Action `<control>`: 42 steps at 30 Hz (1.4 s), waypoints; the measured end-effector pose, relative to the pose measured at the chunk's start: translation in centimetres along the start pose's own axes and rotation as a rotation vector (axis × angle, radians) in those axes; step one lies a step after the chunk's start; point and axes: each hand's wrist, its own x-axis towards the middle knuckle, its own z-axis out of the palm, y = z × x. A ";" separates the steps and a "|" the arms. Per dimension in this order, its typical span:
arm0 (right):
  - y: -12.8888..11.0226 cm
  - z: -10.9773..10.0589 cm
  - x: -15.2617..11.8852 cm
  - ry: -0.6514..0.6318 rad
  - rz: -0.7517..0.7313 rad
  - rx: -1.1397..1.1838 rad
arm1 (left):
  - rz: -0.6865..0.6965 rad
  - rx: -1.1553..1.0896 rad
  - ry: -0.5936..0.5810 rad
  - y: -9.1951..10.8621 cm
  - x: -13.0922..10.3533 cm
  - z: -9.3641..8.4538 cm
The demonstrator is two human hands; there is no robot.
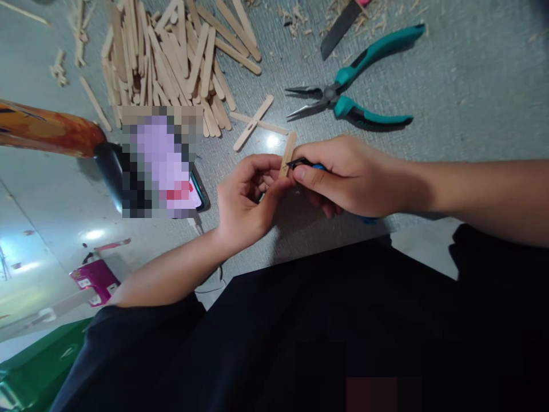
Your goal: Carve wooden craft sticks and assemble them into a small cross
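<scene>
Between the thumb and fingers of my left hand point(253, 197) is a flat wooden craft stick point(289, 150), tilted upright. My right hand point(351, 174) is closed around a utility knife point(306, 164) with a dark blade and a bit of blue on its handle. The blade tip meets the face of the stick near its middle, by a small dark mark. Most of the knife's handle is hidden in my right palm. Just beyond my hands, two craft sticks lie crossed point(253, 123) on the table.
A large pile of craft sticks point(171, 51) lies at the back left. Teal-handled long-nose pliers point(330, 96) rest open beyond my right hand, near a dark blade point(341, 28) and wood shavings. A phone point(163, 160), an orange-and-black cylinder point(47, 129) and a purple packet point(96, 280) are left.
</scene>
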 end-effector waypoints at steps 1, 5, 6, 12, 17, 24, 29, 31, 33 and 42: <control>0.0 0.1 0.0 -0.006 0.013 0.033 | -0.003 -0.001 -0.007 0.0 0.0 0.0; 0.1 0.4 0.1 -0.012 0.039 0.092 | -0.030 0.006 -0.008 0.1 0.1 -0.1; 0.2 0.4 0.1 -0.014 0.033 0.091 | -0.034 0.004 -0.005 0.1 0.1 -0.1; 0.2 0.3 0.2 -0.058 0.072 0.054 | -0.038 0.033 -0.007 0.0 0.0 -0.2; -0.1 0.0 0.3 -0.073 0.131 0.109 | -0.028 0.032 -0.014 -0.1 -0.1 -0.2; 0.0 -0.2 0.2 -0.030 0.110 0.145 | -0.080 0.079 -0.016 -0.2 -0.2 0.0; 0.5 -0.1 0.1 -0.082 0.095 0.128 | -0.054 0.052 -0.011 -0.3 -0.3 0.0; 0.5 -0.2 0.2 -0.102 0.101 0.122 | -0.055 0.029 -0.025 -0.1 -0.3 0.0; 0.5 -0.3 0.2 -0.118 0.112 0.115 | -0.054 0.016 -0.042 0.0 -0.3 0.0; 0.1 -0.6 0.4 -0.196 0.125 0.110 | -0.065 0.039 -0.062 0.2 -0.3 -0.2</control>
